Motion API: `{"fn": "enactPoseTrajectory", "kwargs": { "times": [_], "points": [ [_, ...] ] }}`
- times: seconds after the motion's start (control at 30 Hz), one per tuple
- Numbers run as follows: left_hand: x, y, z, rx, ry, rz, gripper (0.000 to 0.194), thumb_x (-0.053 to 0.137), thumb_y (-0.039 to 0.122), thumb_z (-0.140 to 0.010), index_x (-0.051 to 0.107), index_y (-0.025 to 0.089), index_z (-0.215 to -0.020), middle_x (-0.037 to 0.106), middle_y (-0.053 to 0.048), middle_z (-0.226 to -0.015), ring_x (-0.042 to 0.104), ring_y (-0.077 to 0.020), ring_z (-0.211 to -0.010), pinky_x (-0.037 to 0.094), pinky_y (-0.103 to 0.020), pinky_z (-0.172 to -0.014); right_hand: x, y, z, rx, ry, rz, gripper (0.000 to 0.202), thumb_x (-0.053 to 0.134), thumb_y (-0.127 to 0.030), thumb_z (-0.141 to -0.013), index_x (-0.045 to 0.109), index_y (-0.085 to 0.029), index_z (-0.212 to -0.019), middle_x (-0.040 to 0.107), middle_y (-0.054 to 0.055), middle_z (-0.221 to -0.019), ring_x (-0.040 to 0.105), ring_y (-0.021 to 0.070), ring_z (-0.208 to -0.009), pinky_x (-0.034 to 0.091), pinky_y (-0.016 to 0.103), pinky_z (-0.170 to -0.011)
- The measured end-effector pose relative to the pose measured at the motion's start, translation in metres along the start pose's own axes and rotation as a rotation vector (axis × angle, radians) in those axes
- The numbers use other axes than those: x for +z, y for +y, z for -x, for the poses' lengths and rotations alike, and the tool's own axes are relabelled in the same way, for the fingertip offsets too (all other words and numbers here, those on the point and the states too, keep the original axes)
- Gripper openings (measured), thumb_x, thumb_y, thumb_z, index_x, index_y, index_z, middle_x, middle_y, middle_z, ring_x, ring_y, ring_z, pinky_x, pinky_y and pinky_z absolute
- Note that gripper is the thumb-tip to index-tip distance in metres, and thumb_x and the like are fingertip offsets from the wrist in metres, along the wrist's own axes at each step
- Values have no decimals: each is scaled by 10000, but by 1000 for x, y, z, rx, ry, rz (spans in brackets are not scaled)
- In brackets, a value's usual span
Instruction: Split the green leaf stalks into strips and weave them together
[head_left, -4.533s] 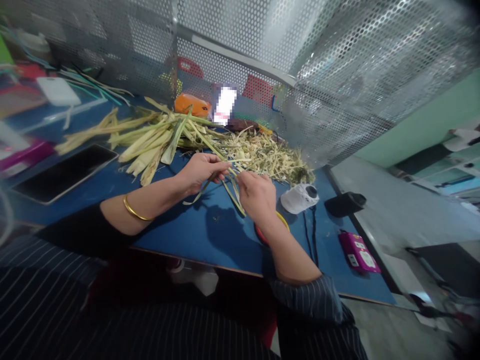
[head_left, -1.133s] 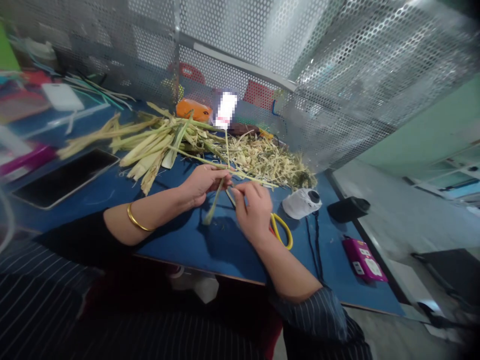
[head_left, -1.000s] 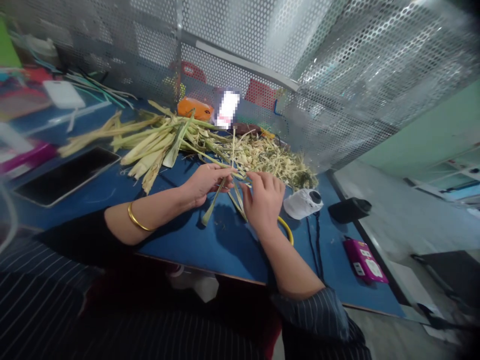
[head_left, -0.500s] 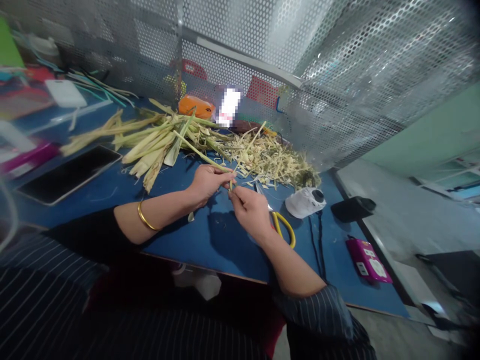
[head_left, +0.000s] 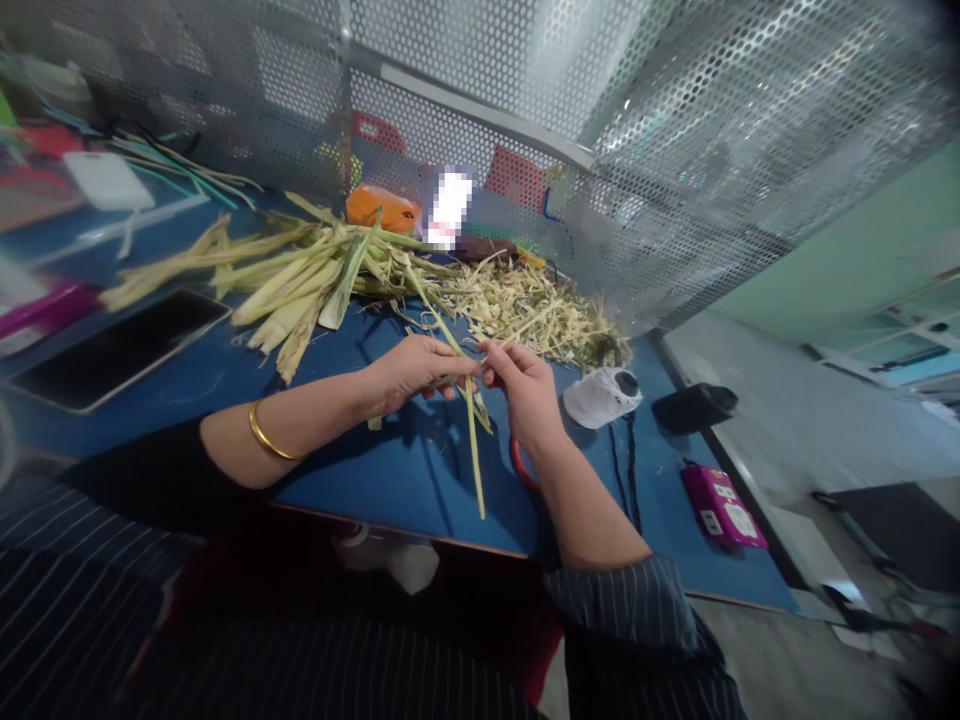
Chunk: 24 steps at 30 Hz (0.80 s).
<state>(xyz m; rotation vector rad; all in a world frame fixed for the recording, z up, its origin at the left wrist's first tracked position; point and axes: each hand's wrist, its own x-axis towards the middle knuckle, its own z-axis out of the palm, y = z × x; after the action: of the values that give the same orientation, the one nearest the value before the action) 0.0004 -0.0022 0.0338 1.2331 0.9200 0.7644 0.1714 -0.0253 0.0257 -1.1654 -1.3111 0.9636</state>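
Note:
My left hand (head_left: pixel 421 370) pinches pale green plant strips (head_left: pixel 474 450) over the blue table. One strip hangs down toward the table's front edge, and another reaches up toward the heap behind. Touching the left fingertips, my right hand (head_left: pixel 525 390) has its thumb and forefinger closed at the strips; what exactly lies in that pinch is too small to make out. A bundle of long green stalks (head_left: pixel 300 275) lies behind my left hand. Beyond my right hand is a heap of short shredded pieces (head_left: pixel 532 310). A red scissor handle (head_left: pixel 523 468) shows partly beside my right wrist.
On the blue table (head_left: pixel 337 460), a dark tablet (head_left: pixel 120 350) lies left. A white thread cone (head_left: pixel 602 397), black cone (head_left: pixel 694 407), dark cords (head_left: pixel 631 470) and purple packet (head_left: pixel 724 505) are right. An orange packet (head_left: pixel 382 208) and lit phone (head_left: pixel 448 208) stand behind, before a perforated metal screen (head_left: pixel 465 110).
My right hand has moved up and turned beside the left fingertips. A strip now hangs below the hands. The yellow scissor handle is no longer visible, and the view has shifted slightly.

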Motion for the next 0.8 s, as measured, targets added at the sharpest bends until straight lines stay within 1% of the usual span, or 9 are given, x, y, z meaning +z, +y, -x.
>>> {"fn": "enactPoseTrajectory", "kwargs": {
  "times": [0.07,0.1,0.2,0.33,0.43,0.53,0.6,0.7,0.8],
  "points": [
    [2,-3,1,-5,-29,-61,236,734,379,-717,727,152,-651,651,-49,-598,498,-76,-460,280,-188,-387,2,0,2,9,-18,-36,238,670,-416,-777,682,-178,-769,548,-37,-589,476,86,-539,422,241,-577],
    [3,-4,2,-4,-44,-82,228,732,372,-713,732,153,-650,645,-47,-581,500,-80,-459,283,-191,-388,4,0,3,5,-5,-28,233,672,-404,-774,674,-177,-723,545,-35,-573,475,88,-532,419,243,-565],
    [4,-5,2,8,-103,-129,220,731,358,-702,749,143,-659,662,-61,-594,512,-87,-467,289,-194,-392,7,4,5,-23,81,21,251,680,-388,-755,640,-180,-620,560,-26,-564,472,92,-506,408,251,-524],
    [4,-1,4,5,-174,-159,213,728,350,-710,755,146,-657,681,-67,-602,521,-86,-466,281,-183,-394,10,10,7,-64,144,43,277,663,-378,-766,610,-180,-580,589,-14,-600,468,88,-489,400,254,-500],
    [3,0,4,8,-158,-153,204,728,352,-715,751,166,-635,670,-63,-565,522,-90,-457,278,-184,-389,9,10,5,-98,154,75,284,634,-398,-797,630,-183,-612,574,-18,-584,485,96,-507,418,253,-523],
    [2,-1,4,7,-130,-143,259,700,397,-742,748,164,-640,704,-84,-648,533,-88,-465,288,-186,-394,5,6,3,-83,67,62,272,606,-430,-825,700,-189,-739,593,-18,-613,524,104,-571,454,256,-602],
    [2,-3,4,0,-142,-154,296,675,422,-757,748,152,-659,723,-98,-710,543,-87,-467,298,-187,-398,4,5,2,-22,-14,11,231,660,-419,-778,713,-194,-778,628,-14,-672,546,108,-622,466,257,-638],
    [4,-5,4,5,-178,-216,275,663,394,-754,741,145,-668,719,-93,-696,549,-90,-458,311,-188,-403,5,5,3,112,-125,-76,216,751,-382,-676,694,-192,-762,635,-16,-668,540,115,-601,454,256,-586],
    [7,-5,6,19,-190,-264,218,656,338,-744,736,146,-680,712,-79,-671,547,-89,-443,312,-191,-403,8,7,4,208,-173,-135,225,768,-368,-649,663,-185,-726,604,-24,-610,504,107,-524,411,253,-509]
  ]
}}
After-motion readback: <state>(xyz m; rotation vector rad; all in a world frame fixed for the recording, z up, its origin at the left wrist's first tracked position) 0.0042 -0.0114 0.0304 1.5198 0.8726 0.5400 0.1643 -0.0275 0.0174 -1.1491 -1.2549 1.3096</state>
